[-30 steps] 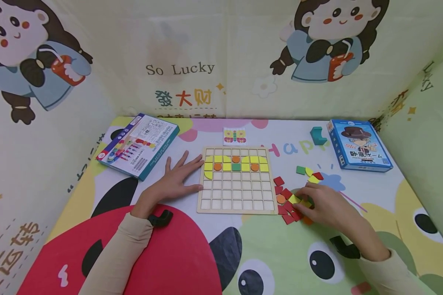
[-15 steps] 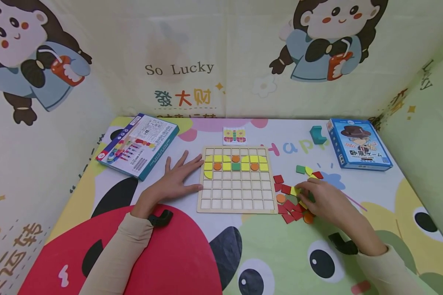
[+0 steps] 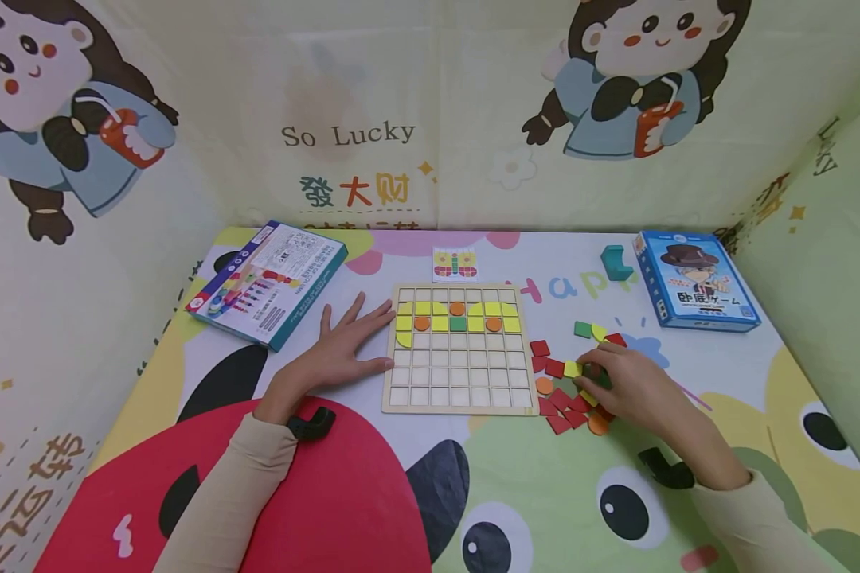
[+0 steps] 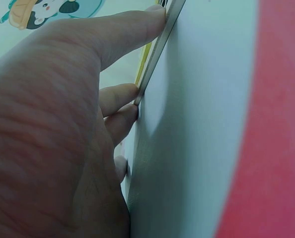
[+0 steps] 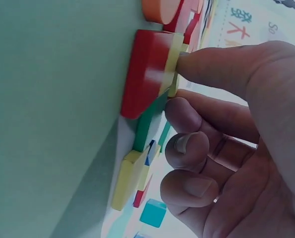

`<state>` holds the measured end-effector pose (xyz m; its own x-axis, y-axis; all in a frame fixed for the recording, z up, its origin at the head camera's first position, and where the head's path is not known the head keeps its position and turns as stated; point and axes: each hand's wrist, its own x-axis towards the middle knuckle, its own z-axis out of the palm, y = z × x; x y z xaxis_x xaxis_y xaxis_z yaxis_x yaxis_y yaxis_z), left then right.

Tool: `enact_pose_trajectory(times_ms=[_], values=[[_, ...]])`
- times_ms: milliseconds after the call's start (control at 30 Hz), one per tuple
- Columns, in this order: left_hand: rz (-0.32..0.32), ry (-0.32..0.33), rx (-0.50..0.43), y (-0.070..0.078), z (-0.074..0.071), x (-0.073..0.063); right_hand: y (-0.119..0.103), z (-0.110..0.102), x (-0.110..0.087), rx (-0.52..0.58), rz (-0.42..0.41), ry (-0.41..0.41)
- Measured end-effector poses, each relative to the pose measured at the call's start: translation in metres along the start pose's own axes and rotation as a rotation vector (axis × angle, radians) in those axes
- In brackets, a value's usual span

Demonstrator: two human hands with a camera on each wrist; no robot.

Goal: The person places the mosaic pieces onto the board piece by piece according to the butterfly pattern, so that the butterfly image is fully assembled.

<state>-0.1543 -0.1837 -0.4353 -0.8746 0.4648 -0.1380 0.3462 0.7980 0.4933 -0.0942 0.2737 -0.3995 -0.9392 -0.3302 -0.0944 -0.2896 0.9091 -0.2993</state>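
A wooden grid board (image 3: 459, 382) lies mid-table, with yellow, orange and green tiles in its upper rows. My left hand (image 3: 337, 350) is spread flat at the board's left side; the thumb and some fingertips touch its edge, as the left wrist view also shows. At the right, my right hand (image 3: 634, 390) reaches into a loose heap of tiles with bent fingers. Its thumb and index finger pinch a yellow tile (image 3: 572, 369) at the heap's upper side. Red tiles (image 3: 560, 399) and an orange disc (image 3: 545, 386) lie beside it. The palm hides part of the heap.
A picture card (image 3: 455, 265) with a butterfly pattern lies behind the board. A game box (image 3: 268, 282) is at the back left, a blue box (image 3: 698, 281) at the back right. A teal block (image 3: 617, 263) stands near the blue box.
My right hand has shifted slightly up and right within the heap, and a yellow tile and some red tiles have been pushed away from me. The left hand has stayed still.
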Motion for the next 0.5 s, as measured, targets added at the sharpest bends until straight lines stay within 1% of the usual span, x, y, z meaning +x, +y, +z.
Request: enact_pose_trajectory(times_ms=[167, 267, 367, 500], values=[[0.003, -0.005, 0.005, -0.001, 0.001, 0.001, -0.002, -0.003, 0.001, -0.019, 0.011, -0.003], [0.001, -0.006, 0.008, -0.002, 0.001, 0.001, -0.006, -0.005, 0.003, -0.021, 0.021, 0.009], [-0.002, -0.004, 0.005, -0.002, 0.000, 0.000, -0.016, -0.005, 0.008, -0.020, 0.014, 0.026], [0.005, -0.002, -0.008, -0.002, 0.000, 0.000, -0.037, 0.000, 0.020, -0.010, -0.027, 0.028]])
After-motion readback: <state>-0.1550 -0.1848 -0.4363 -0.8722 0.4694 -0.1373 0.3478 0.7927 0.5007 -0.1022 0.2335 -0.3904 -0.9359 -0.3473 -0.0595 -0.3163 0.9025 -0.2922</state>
